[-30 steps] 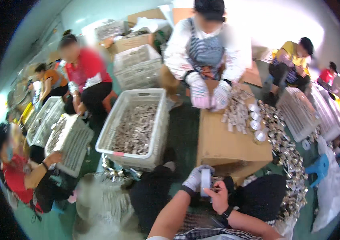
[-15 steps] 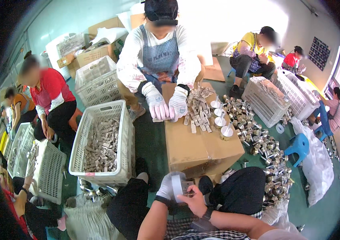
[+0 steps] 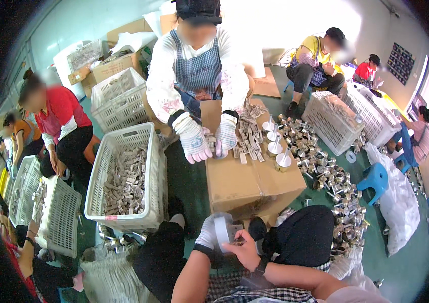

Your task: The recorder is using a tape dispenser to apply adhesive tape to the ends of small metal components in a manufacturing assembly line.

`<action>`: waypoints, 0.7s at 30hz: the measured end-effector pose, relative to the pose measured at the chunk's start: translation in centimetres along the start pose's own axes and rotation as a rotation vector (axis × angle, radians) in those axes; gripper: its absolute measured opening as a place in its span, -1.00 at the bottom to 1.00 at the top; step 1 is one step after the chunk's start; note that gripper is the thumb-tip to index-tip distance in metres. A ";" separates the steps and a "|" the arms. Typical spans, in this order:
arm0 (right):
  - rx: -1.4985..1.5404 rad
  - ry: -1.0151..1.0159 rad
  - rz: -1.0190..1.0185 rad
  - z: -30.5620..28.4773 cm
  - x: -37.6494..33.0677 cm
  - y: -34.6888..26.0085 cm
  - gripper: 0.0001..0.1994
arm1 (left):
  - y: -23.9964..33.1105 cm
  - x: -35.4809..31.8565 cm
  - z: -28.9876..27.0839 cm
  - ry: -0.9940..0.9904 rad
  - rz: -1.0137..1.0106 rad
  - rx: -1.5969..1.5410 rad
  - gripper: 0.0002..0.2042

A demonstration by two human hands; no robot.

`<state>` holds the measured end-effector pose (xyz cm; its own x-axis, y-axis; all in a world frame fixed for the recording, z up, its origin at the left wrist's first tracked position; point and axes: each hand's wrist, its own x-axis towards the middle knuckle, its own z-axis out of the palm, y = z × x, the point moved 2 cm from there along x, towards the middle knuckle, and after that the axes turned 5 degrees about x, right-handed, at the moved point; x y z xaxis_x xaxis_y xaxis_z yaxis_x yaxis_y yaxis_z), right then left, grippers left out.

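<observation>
My left hand [image 3: 207, 233], in a pale knit glove, is closed around a round part with a broad white rim [image 3: 221, 234], held upright between my knees. My bare right hand [image 3: 248, 252], with a dark band at the wrist, is closed at the rim's right side. Its fingers pinch by a small greyish piece [image 3: 235, 230] beside the rim; they partly cover it, and its kind is unclear. Just beyond my hands stands a cardboard box [image 3: 245, 187]. On it lie a pile of flat metal pieces [image 3: 249, 139] and several white discs with upright stems [image 3: 283, 160].
Across the box, a co-worker's gloved hands [image 3: 194, 141] handle metal pieces. Left stands a white crate [image 3: 160, 177] full of such pieces. Metal cups with stems [image 3: 343, 202] cover the floor at right, near a blue stool [image 3: 374, 183]. Other people sit around with more crates.
The co-worker's hands have moved apart over the box's near-left edge, showing small metal pieces between them. My hands keep nearly the same hold; the view has shifted slightly.
</observation>
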<state>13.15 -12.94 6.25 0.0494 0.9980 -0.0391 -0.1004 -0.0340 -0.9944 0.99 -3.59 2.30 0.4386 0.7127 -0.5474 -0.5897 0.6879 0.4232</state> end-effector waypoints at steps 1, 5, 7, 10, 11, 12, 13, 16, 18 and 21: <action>0.015 0.000 0.045 0.0 -0.1 -0.4 -0.60 | 0.0 -0.1 0.1 0.001 -0.005 0.000 -0.76; -0.044 -0.011 -0.051 -0.4 0.1 -0.1 -0.61 | 0.3 -1.1 1.6 0.014 -0.012 0.010 -0.77; -0.004 -0.004 -0.066 -0.4 0.0 -0.1 -0.60 | 0.8 -2.1 2.8 0.054 0.001 0.049 -0.76; 0.063 -0.014 -0.060 0.2 -0.2 -2.1 -0.59 | 1.3 -2.2 2.8 0.055 -0.032 0.028 -0.77; 0.064 -0.027 -0.077 0.5 -0.1 -3.0 -0.59 | 1.6 -1.7 2.6 0.028 0.000 0.020 -0.76; 0.065 -0.040 -0.094 0.8 -0.1 -3.9 -0.58 | 1.9 -1.4 2.2 0.000 0.033 0.011 -0.76; -0.012 -0.059 -0.122 0.5 0.1 -4.4 -0.57 | 1.9 -1.7 2.9 0.015 0.010 0.018 -0.77; -0.070 -0.105 -0.157 -0.1 0.1 -3.9 -0.55 | 1.9 -1.4 2.1 0.033 0.019 0.023 -0.80; -0.047 -0.140 -0.161 -0.3 -0.1 -3.3 -0.55 | 1.8 -1.1 1.8 0.058 0.061 0.068 -0.81; -0.040 -0.145 -0.176 -0.7 -0.6 -3.8 -0.54 | 1.2 -1.2 2.0 0.056 0.087 0.122 -0.84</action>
<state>14.18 -13.49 9.94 -0.0806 0.9859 0.1467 -0.0633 0.1418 -0.9879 1.08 -3.37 4.90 0.3489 0.7643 -0.5424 -0.5353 0.6376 0.5540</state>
